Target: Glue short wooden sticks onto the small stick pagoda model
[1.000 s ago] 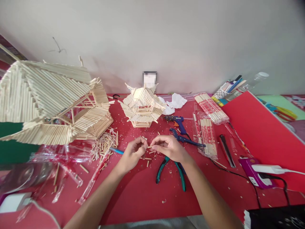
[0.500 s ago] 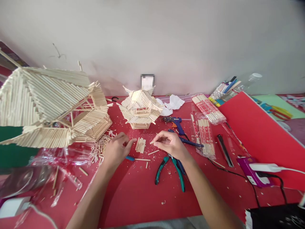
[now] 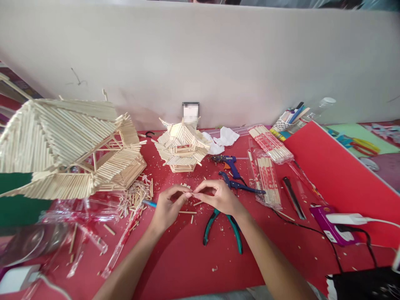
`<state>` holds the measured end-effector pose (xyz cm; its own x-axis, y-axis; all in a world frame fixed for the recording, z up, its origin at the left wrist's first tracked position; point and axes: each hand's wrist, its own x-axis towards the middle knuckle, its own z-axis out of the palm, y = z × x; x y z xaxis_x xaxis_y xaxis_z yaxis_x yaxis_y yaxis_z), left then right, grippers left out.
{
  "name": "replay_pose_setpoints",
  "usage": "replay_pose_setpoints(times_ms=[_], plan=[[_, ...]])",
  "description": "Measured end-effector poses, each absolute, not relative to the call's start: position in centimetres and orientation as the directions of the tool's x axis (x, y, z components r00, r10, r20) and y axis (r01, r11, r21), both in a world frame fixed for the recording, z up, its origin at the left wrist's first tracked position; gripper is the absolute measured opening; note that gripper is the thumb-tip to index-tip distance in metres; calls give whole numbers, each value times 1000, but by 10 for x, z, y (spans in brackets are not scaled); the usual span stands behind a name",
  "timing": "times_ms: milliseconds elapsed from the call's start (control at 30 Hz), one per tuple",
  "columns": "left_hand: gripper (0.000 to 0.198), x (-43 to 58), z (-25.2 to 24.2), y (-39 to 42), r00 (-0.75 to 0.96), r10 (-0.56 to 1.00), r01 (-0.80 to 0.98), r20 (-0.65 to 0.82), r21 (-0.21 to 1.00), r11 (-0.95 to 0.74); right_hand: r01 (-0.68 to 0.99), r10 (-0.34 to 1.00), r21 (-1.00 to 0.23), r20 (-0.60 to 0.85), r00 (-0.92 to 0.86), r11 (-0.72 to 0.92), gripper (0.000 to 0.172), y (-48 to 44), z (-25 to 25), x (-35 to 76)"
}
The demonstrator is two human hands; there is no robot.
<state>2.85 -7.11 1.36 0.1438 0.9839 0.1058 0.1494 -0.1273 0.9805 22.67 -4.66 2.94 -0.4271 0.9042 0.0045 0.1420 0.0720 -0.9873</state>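
My left hand (image 3: 168, 205) and my right hand (image 3: 220, 196) meet fingertip to fingertip over the red table. Both pinch a short piece of wooden stick (image 3: 192, 193), mostly covered by the fingers. Behind them the tops of a row of short sticks (image 3: 185, 185) peek out, the rest hidden. Beyond stands a small stick-built pavilion (image 3: 183, 152) with tiered roofs. Loose sticks (image 3: 188, 212) lie below my hands. Green-handled pliers (image 3: 236, 233) rest open beside my right wrist, and a blue-handled tool (image 3: 149, 203) lies left of my left hand.
A large stick-built pavilion (image 3: 71, 141) fills the left, with stick scraps (image 3: 137, 198) and plastic wrappers in front. To the right lie a blue glue gun (image 3: 230, 163), blue pliers (image 3: 243, 186), packaged chopsticks (image 3: 269, 181), a black-handled cutter (image 3: 293, 198) and a purple power strip (image 3: 333, 225).
My left hand has moved right and closed its fingertips against those of my right hand, at the short stick. The blue-handled tool now lies farther left. The camera view has tipped slightly.
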Motion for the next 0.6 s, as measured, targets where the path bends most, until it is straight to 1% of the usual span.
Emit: replay_pose_setpoints(times_ms=[133, 233, 300, 367, 433, 467, 500, 567, 600], plan=[[27, 34, 8, -70, 125, 991, 40, 38, 998, -43, 111, 907, -993, -1, -422, 51, 13, -49, 33, 223], [28, 38, 5, -71, 121, 992, -42, -28, 999, 33, 115, 903, -991, 18, -429, 75, 10, -50, 36, 220], [30, 41, 4, -71, 111, 992, -106, -64, 992, 76, 162, 899, -980, 38, -436, 120, 8, -50, 39, 222], [32, 41, 4, -70, 122, 988, -156, -96, 981, 115, 273, 912, -943, 68, -405, 192, 8, -46, 42, 231], [34, 40, 4, -68, 127, 985, -159, -113, 978, 132, 458, 947, -855, 107, -303, 243, 12, -39, 43, 249], [36, 38, 4, -67, 118, 986, -140, -114, 982, 130, 561, 965, -797, 104, -240, 225, 14, -34, 42, 260], [37, 36, 4, -65, 101, 989, -110, -109, 987, 121, 660, 982, -729, 102, -161, 184, 16, -28, 41, 273], [38, 32, 4, -62, 65, 994, -21, -85, 996, 87, 845, 996, -532, 88, -7, 53, 22, -14, 38, 297], [38, 30, 5, -60, 56, 996, 30, -66, 997, 64, 901, 997, -433, 60, 42, -12, 26, -6, 36, 308]])
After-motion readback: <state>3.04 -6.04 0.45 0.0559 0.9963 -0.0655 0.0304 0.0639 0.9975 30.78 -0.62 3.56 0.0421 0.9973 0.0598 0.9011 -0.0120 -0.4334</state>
